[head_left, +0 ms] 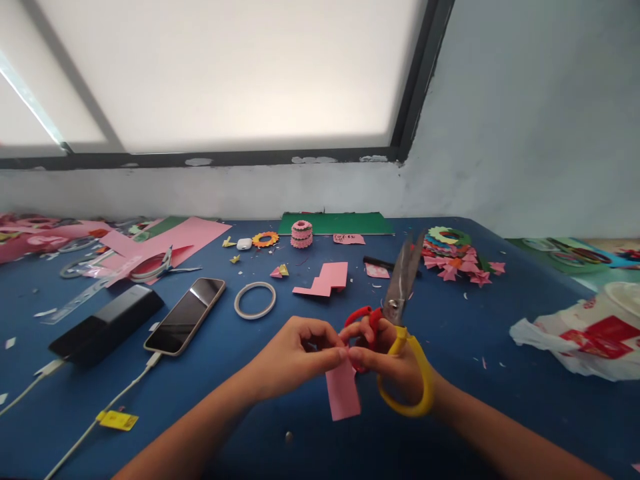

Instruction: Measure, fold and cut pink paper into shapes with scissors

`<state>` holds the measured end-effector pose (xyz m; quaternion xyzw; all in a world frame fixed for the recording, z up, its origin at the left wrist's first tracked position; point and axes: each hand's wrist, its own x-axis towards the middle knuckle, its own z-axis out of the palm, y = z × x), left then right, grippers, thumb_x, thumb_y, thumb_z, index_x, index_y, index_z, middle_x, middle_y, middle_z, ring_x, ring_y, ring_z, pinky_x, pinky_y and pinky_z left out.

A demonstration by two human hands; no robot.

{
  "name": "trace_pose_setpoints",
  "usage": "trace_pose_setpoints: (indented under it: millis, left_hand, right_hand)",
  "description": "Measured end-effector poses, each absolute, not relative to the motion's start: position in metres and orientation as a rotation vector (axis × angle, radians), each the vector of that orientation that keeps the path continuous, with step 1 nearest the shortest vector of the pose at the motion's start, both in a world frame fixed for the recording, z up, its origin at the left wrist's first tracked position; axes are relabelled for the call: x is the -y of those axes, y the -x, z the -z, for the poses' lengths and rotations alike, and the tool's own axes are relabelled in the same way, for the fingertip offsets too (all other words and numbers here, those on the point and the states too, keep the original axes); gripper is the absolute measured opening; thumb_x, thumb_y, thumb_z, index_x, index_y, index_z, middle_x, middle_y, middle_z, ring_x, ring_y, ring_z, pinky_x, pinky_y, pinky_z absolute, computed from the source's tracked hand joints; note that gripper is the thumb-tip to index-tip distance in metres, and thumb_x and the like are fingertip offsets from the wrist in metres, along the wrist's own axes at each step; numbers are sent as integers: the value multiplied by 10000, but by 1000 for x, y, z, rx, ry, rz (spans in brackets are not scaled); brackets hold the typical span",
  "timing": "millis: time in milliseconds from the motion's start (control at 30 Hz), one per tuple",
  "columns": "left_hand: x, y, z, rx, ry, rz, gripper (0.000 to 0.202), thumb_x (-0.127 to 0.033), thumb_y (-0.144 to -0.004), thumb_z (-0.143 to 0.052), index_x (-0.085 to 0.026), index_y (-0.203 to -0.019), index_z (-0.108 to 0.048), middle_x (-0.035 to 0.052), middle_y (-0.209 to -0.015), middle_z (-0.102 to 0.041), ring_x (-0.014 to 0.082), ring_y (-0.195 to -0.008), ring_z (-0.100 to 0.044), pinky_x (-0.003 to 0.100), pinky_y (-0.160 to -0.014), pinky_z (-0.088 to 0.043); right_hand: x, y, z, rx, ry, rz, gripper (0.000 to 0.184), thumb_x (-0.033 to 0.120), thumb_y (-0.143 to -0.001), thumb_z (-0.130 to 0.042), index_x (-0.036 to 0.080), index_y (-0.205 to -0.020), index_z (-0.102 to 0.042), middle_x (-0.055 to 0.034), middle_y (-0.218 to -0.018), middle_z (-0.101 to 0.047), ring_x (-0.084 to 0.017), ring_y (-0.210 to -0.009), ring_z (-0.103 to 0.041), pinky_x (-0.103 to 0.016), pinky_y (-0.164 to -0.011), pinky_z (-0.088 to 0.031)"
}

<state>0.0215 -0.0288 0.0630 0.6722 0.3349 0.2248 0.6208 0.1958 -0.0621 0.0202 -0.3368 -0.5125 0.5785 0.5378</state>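
A small pink paper strip [343, 393] hangs from the fingertips of both hands, above the near part of the blue table. My left hand [300, 350] pinches its top edge between thumb and fingers. My right hand [387, 353] is closed around scissors [396, 303] with one red and one yellow handle, their blades pointing up and away and slightly apart. Its thumb and forefinger also touch the strip's top. Just beyond the hands lies a stepped piece of pink paper [327, 280], with a roll of white tape [255, 300] to its left.
On the left are a phone [186, 317] on a cable, a black power bank [107, 323] and pink sheets [165, 247]. Stacked scalloped rings [301, 235] stand at the back. Paper flowers [463, 263] and a plastic-wrapped cup [595, 327] are at right.
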Motion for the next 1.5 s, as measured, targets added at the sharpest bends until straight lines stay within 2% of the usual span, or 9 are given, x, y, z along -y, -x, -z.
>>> trace_pose_setpoints:
  millis: [100,367,667,767,933,1100,1167,1267,1500]
  left_hand:
    - [30,-22,-65,-822,-1636,-531,188,-290,-768,-609,-123,-681,-620,-34,-592,-496,70,-531,-402,188,-487,-287]
    - [32,-25,-65,-887,-1708,-565,187,-305,-771,-606,-127,-719,-635,-21,-611,-528,80,-537,-440,183,-486,-317]
    - [29,-27,-61,-820,-1426,-715,211,-334,-778,-621,-126,-748,-613,-14,-618,-580,77,-530,-513,174,-486,-378]
    - [28,-28,-61,-804,-1323,-716,224,-314,-732,-678,-135,-841,-598,4,-664,-625,110,-563,-580,200,-505,-442]
    - [33,-27,-61,-744,-1488,-677,350,-232,-719,-700,-197,-1049,-587,-4,-769,-623,117,-670,-593,210,-584,-468]
    - [35,-27,-64,-784,-1877,-874,80,-250,-750,-676,-179,-785,-668,26,-863,-582,142,-800,-572,240,-700,-470]
    - [34,-28,-65,-782,-1925,-900,99,-256,-763,-662,-166,-722,-654,24,-821,-589,138,-771,-571,240,-691,-463]
    - [34,-28,-66,-881,-1864,-799,118,-257,-786,-626,-156,-727,-641,21,-748,-629,135,-710,-582,240,-661,-458]
    - [33,-29,-59,-958,-1735,-721,155,-290,-795,-586,-151,-804,-656,27,-741,-661,131,-654,-583,218,-579,-442]
  right_hand:
    - [62,-196,-20,1218,790,-1358,351,320,-693,-718,204,-650,-390,3,-710,-599,-127,-620,-546,-250,-567,-459]
    - [61,-199,-17,1278,781,-1277,273,286,-729,-683,200,-673,-430,4,-719,-562,-132,-660,-518,-261,-618,-431]
    - [60,-199,-26,1183,883,-1224,373,368,-678,-713,204,-648,-379,31,-666,-488,-103,-551,-438,-227,-499,-397]
    - [58,-199,-28,1102,914,-1229,412,402,-631,-739,206,-640,-377,54,-611,-428,-94,-515,-409,-222,-482,-395]
    - [57,-198,-31,992,863,-1440,449,388,-574,-777,200,-640,-374,47,-619,-479,-87,-519,-448,-204,-478,-391]
    - [57,-197,-25,979,876,-1596,415,394,-589,-767,204,-657,-405,35,-624,-514,-109,-509,-493,-238,-475,-420]
    - [54,-200,-23,1020,896,-1524,367,403,-629,-742,197,-660,-441,9,-669,-562,-134,-560,-539,-267,-525,-454]
    - [50,-208,-23,1076,922,-1287,343,396,-661,-719,193,-621,-445,-28,-730,-621,-180,-715,-596,-309,-664,-484]
    - [54,-212,-24,1261,949,-1176,353,311,-673,-704,214,-676,-365,-19,-703,-630,-158,-635,-577,-288,-589,-476]
